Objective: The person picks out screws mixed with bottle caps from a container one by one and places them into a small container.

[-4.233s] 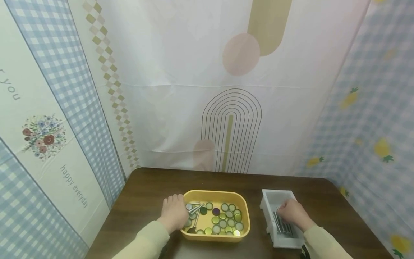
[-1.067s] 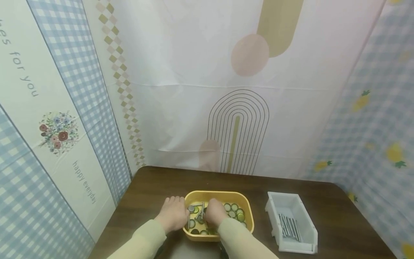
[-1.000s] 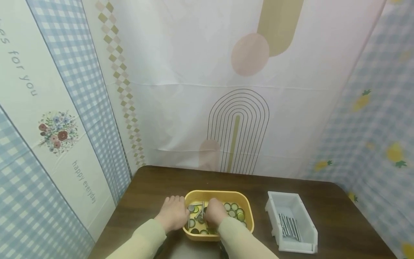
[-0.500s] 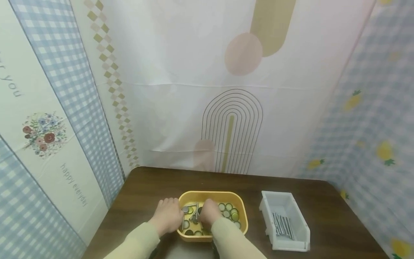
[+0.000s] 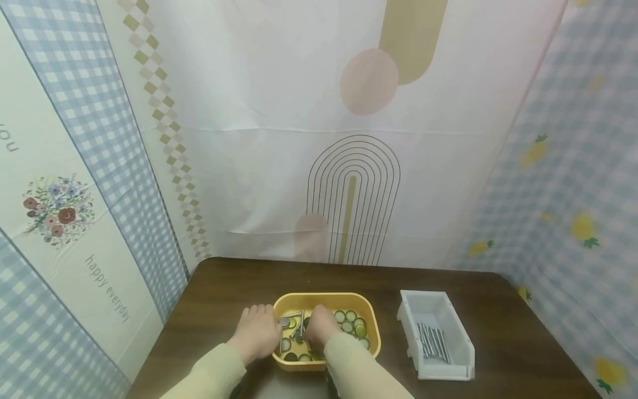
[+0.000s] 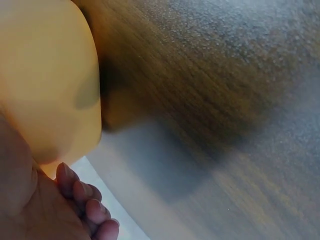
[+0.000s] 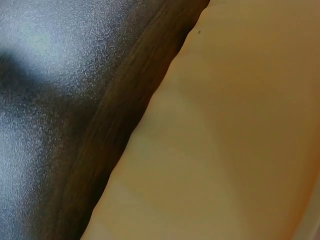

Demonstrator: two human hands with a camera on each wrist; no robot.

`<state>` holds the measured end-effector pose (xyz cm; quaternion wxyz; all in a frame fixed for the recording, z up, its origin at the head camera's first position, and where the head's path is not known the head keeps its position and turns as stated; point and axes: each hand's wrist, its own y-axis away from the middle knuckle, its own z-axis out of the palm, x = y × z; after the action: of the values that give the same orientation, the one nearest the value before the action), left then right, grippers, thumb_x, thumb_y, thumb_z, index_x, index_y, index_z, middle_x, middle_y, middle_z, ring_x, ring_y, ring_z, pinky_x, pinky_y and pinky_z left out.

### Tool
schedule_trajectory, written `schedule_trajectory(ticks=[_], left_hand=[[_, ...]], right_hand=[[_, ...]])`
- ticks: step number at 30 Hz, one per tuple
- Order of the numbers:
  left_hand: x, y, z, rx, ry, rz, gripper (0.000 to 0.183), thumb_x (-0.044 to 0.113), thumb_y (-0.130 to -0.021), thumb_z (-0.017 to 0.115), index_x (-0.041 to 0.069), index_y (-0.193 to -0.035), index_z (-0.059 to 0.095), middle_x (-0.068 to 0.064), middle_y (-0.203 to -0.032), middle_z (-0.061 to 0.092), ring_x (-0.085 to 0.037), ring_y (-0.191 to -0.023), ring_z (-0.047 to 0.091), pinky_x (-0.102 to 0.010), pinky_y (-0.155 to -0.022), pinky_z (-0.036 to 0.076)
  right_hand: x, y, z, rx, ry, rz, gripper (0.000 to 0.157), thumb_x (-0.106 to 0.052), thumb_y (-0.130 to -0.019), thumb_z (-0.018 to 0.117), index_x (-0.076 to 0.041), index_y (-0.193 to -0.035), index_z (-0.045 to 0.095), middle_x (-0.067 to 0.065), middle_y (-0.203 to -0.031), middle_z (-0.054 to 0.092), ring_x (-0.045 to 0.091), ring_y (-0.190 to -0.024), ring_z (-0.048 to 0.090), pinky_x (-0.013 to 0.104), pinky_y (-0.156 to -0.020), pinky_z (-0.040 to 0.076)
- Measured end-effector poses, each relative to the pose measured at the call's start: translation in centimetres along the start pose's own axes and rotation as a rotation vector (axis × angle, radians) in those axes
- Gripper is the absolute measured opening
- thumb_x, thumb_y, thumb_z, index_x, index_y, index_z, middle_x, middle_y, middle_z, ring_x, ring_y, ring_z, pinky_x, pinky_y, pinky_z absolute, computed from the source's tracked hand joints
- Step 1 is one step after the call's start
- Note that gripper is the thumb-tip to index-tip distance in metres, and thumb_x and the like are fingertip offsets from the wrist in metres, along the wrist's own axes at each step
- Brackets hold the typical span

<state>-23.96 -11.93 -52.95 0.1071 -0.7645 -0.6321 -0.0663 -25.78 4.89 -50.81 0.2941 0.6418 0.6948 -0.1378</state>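
Observation:
A yellow tub (image 5: 329, 301) sits on the table, with bottle caps (image 5: 351, 316) and several thin silver nails (image 5: 302, 320) inside. My left hand (image 5: 256, 332) grips the tub's left side; the left wrist view shows its fingertips (image 6: 83, 190) curled beside the outer wall. Reaching down into the tub is my right hand (image 5: 321, 327), among the caps and beside the nails. Its fingertips are hidden, so what they hold cannot be seen. The right wrist view shows only the tub's yellow wall (image 7: 225, 130) and the table.
To the right of the tub stands a white open-front bin (image 5: 432, 303), with several more silver nails (image 5: 433, 341) lying side by side in it. Brown table (image 5: 239, 282) surface surrounds both containers. Patterned cloths (image 5: 249, 183) hang behind the table and at both sides.
About four seconds ago my right hand was at the nails in the white bin; it has since moved left into the tub. The left hand has stayed on the tub. The view shifts slightly.

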Motion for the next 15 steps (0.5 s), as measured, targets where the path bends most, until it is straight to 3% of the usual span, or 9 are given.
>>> schedule_trajectory(ticks=[8,15], left_hand=[[-0.02,-0.06,-0.06,0.01,0.007,0.0,0.026,0.027,-0.088,0.053,0.001,-0.089,0.052,-0.008,-0.079,0.046,-0.027,-0.078,0.045,-0.047,-0.076,0.035],[0.12,-0.06,-0.1,-0.018,0.032,-0.025,0.028,0.028,-0.089,0.053,0.0,-0.092,0.053,-0.008,-0.08,0.046,-0.026,-0.079,0.045,-0.047,-0.077,0.036]], right_hand=[[-0.05,-0.4,0.14,-0.005,0.047,0.01,0.025,0.005,-0.067,0.077,0.007,-0.084,0.058,0.011,-0.077,0.056,0.026,-0.07,0.052,0.041,-0.073,0.051],[0.11,-0.22,0.08,0.008,0.037,-0.024,0.024,0.004,-0.065,0.079,0.005,-0.076,0.058,0.009,-0.071,0.054,0.024,-0.067,0.051,0.041,-0.07,0.051]])
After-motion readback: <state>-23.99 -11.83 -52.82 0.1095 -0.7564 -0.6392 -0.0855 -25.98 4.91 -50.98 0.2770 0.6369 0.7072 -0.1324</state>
